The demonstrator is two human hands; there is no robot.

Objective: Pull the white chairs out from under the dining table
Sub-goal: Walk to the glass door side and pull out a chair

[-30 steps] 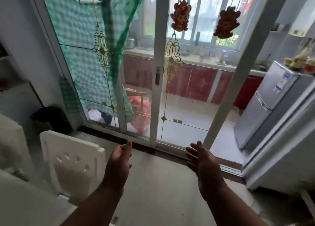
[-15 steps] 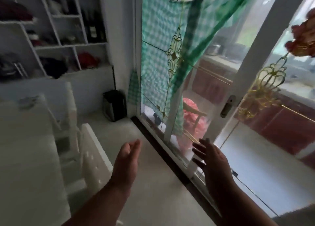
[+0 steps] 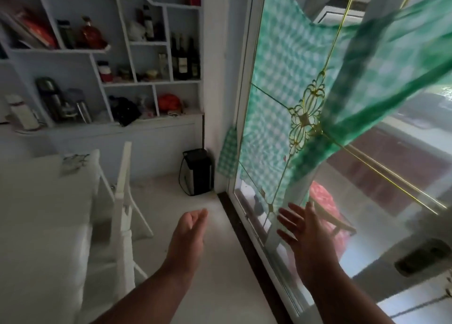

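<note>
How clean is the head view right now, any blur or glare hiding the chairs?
Head view: the green cloth and right hand are motion-smeared; daylight through the glass door washes out the right side; the white chair and table sit dim but readable; wide-angle bending at the edges.

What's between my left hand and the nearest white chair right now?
Nothing: in the head view only bare pale floor separates the left hand from the white chair.

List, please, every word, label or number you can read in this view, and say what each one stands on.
None can be read.
Wine bottles on the shelf unit: pale labels, too blurred.
Red book: no legible title.
Black appliance on the floor: no marking visible.
</note>
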